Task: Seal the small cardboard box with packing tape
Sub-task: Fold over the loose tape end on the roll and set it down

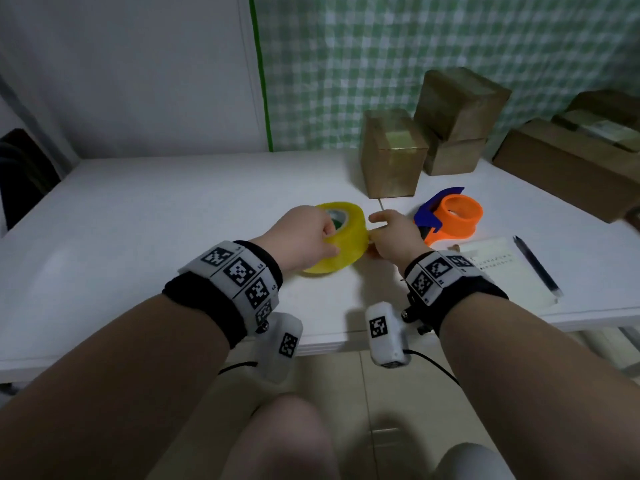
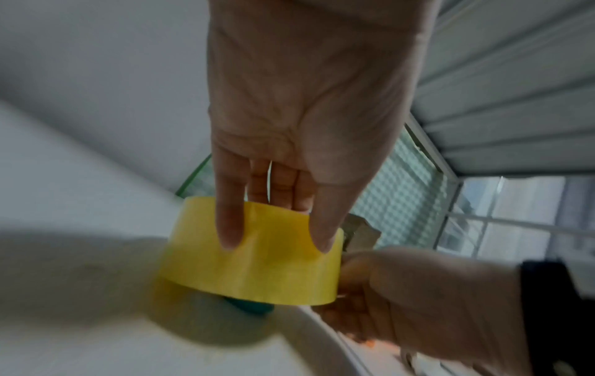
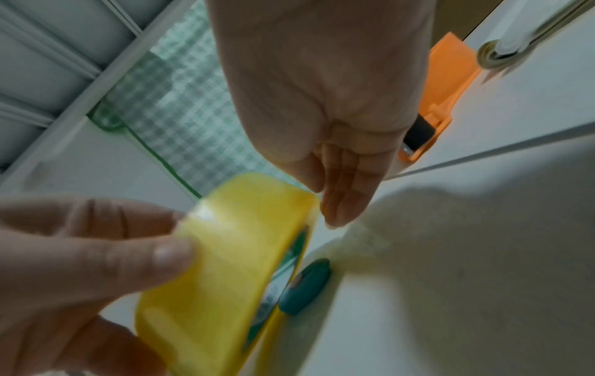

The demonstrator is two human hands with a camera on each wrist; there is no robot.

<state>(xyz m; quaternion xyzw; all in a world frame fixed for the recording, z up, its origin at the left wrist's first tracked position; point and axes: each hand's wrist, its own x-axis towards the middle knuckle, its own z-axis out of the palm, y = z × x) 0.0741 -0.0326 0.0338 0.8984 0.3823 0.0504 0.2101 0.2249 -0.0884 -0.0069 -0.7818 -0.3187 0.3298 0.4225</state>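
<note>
Yellow tape roll (image 1: 341, 233) tilted above table (image 1: 138, 216) | left hand (image 1: 304, 237) grips roll | right hand (image 1: 394, 237) fingers touch roll's edge, grip unclear

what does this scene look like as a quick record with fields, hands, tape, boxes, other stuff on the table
left hand: grips the yellow tape roll, fingers on its outer face
right hand: fingers at the roll's right edge; whether they pinch a tape end cannot be told
tape roll: tilted, lifted off the white table
nearest small cardboard box: upright behind the roll, tape strip already on it
tape dispenser: orange and blue, untouched
notepad: pen lying on it
</note>
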